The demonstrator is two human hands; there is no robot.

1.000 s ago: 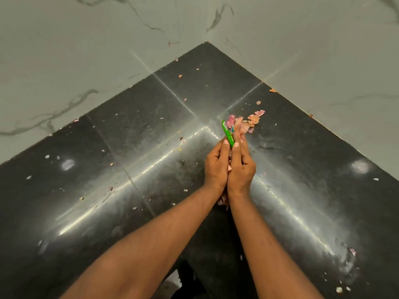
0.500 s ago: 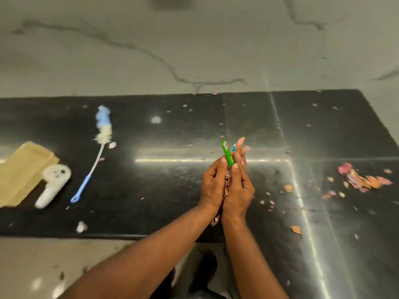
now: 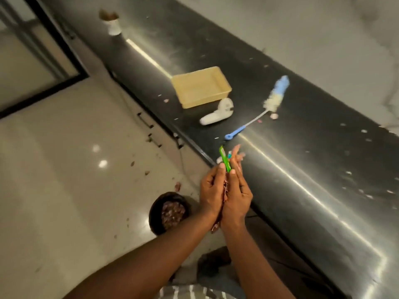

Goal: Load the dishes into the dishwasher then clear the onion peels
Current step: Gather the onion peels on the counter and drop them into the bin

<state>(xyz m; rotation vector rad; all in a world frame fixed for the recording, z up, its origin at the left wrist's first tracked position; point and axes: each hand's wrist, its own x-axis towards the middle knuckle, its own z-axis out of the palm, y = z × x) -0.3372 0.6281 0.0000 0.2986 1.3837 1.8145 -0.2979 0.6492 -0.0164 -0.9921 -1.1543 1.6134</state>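
Plainly, in the head view, the clearing of peels is under way but not finished. The left hand (image 3: 212,192) and right hand (image 3: 236,196) are pressed palm to palm, fingers curled inward, clasping a wad of onion peels (image 3: 225,189) along with a green stick-like item (image 3: 225,159) that juts up past the fingertips. They hang just off the worktop (image 3: 302,147) edge, above the floor (image 3: 64,169). A dark round bin (image 3: 169,212) on the floor below already holds peels, so some loads seem done. Scraps are scattered on the worktop and floor. A yellow tray (image 3: 201,87), a white tool (image 3: 218,115) and a bottle brush (image 3: 259,111) lie on the worktop.

No dishwasher or dishes are in sight, so that part cannot be judged. Motion blur softens everything; what the green item is I cannot tell.
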